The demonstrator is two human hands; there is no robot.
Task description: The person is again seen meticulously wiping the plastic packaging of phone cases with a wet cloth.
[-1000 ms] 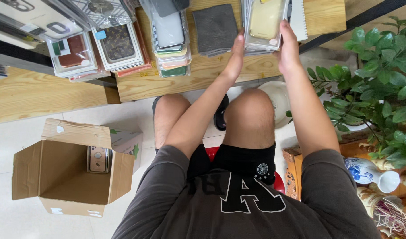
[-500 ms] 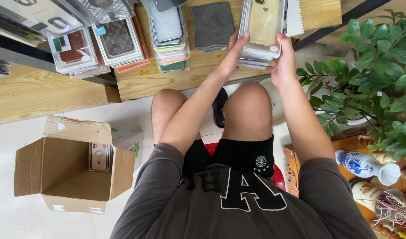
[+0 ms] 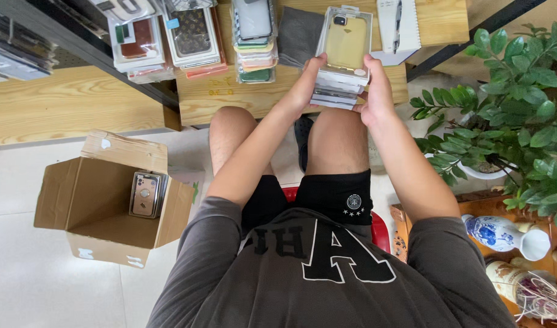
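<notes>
A stack of clear-packaged phone cases (image 3: 344, 54), the top one pale yellow, sits between both my hands above my right knee. My left hand (image 3: 307, 82) grips the stack's left side. On the right side my right hand (image 3: 375, 91) holds it. More stacks of packaged phone cases (image 3: 254, 36) lie on the low wooden table (image 3: 217, 100) just beyond my knees.
An open cardboard box (image 3: 111, 197) stands on the floor at my left, with a phone case (image 3: 146, 194) inside. A leafy potted plant (image 3: 509, 115) and a blue-and-white vase (image 3: 503, 234) are at my right. A dark shelf edge (image 3: 78, 42) crosses the upper left.
Both hands have drawn the stack of phone cases off the table and toward my body, over my knee. The view has tilted down slightly.
</notes>
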